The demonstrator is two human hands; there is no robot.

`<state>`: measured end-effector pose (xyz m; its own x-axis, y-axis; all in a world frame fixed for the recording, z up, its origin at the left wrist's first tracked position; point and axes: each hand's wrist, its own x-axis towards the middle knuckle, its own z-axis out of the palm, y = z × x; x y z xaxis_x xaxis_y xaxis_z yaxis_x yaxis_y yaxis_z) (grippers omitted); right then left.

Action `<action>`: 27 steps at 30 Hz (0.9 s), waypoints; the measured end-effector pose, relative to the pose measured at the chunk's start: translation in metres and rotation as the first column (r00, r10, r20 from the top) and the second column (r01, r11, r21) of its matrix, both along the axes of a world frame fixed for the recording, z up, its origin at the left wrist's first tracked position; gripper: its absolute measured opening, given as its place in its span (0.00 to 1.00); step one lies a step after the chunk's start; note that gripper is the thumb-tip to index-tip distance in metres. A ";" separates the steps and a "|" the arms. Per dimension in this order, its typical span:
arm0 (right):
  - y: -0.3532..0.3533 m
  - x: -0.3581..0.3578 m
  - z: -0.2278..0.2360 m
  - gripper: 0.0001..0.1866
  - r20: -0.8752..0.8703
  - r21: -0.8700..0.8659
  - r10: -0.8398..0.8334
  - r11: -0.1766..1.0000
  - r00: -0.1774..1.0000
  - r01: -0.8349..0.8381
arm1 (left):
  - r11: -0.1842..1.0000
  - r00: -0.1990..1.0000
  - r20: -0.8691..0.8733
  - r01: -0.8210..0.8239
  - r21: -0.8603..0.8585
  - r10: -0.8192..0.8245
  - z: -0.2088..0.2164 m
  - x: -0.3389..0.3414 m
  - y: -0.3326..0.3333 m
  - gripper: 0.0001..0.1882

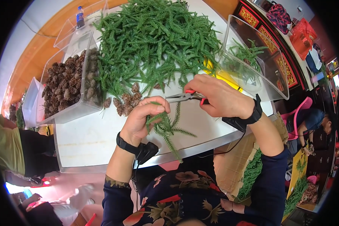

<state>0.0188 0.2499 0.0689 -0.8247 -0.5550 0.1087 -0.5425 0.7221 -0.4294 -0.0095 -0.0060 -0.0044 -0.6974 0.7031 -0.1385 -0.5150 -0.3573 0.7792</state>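
Note:
My left hand (148,113) pinches the stem end of a green artificial pine sprig (165,130), whose needled tips hang down over the table's front edge. Red-handled pliers (184,96) are gripped in my right hand (224,96). Their metal jaws point left and reach the stem by my left fingertips; whether they bite it I cannot tell. Just beyond my left hand lies a small cluster of brown pine cones (126,101). A great heap of green pine sprigs (158,41) covers the far part of the white table (86,145).
A clear bin of pine cones (66,84) stands at the left. At the right, another clear bin (277,77) holds a few sprigs, with a yellow object (229,81) beside it. A cardboard box (231,169) with greenery is below the table edge. Other people work at both sides.

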 end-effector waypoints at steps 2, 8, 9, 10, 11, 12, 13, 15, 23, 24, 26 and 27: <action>-0.003 -0.001 -0.004 0.23 0.037 -0.050 0.069 0.996 0.997 -0.067 | 0.998 0.999 0.009 0.039 0.054 -0.040 -0.005 0.000 -0.002 0.07; -0.004 -0.006 -0.006 0.22 0.011 -0.102 0.166 0.981 0.986 -0.164 | 0.995 0.993 0.105 0.034 0.092 -0.043 -0.011 0.001 -0.002 0.07; -0.004 -0.005 -0.006 0.22 0.011 -0.112 0.155 0.982 0.988 -0.153 | 0.994 0.993 0.110 0.043 0.096 -0.053 -0.011 0.001 -0.002 0.07; -0.004 -0.006 -0.007 0.21 0.012 -0.122 0.146 0.982 0.989 -0.144 | 0.994 0.992 0.114 0.050 0.099 -0.061 -0.010 0.001 -0.002 0.07; -0.004 -0.006 -0.007 0.21 0.012 -0.132 0.137 0.982 0.991 -0.134 | 0.993 0.991 0.119 0.057 0.102 -0.069 -0.008 0.002 -0.002 0.07; -0.005 -0.005 -0.007 0.21 0.013 -0.132 0.136 0.982 0.991 -0.133 | 0.993 0.990 0.120 0.058 0.102 -0.070 -0.006 0.002 -0.001 0.07; -0.005 -0.003 -0.005 0.20 0.041 -0.102 0.106 0.990 0.994 -0.101 | 0.997 0.995 0.087 0.042 0.061 -0.047 -0.003 0.003 0.000 0.07; -0.006 0.000 -0.001 0.19 0.094 -0.039 0.045 0.998 0.995 -0.041 | 1.000 1.000 0.017 0.003 -0.020 -0.003 0.003 0.004 0.003 0.07; 0.001 -0.002 -0.005 0.20 0.058 -0.089 0.085 0.993 0.995 -0.080 | 0.993 0.997 0.066 0.035 0.111 -0.042 -0.002 0.003 0.000 0.07; 0.001 -0.003 -0.006 0.20 0.058 -0.088 0.085 0.993 0.995 -0.079 | 0.993 0.997 0.065 0.036 0.112 -0.043 -0.003 0.003 0.001 0.07; 0.000 -0.005 -0.008 0.21 0.057 -0.115 0.123 0.987 0.991 -0.116 | 0.991 0.994 0.082 0.059 0.124 -0.069 -0.004 0.004 0.001 0.07; 0.000 -0.005 -0.008 0.21 0.056 -0.129 0.141 0.983 0.988 -0.133 | 0.989 0.992 0.091 0.071 0.131 -0.083 -0.004 0.004 0.001 0.08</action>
<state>0.0136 0.2498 0.0604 -0.7491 -0.6490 0.1329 -0.6010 0.5815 -0.5483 -0.0055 -0.0049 -0.0087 -0.6286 0.7702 -0.1079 -0.6146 -0.4070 0.6757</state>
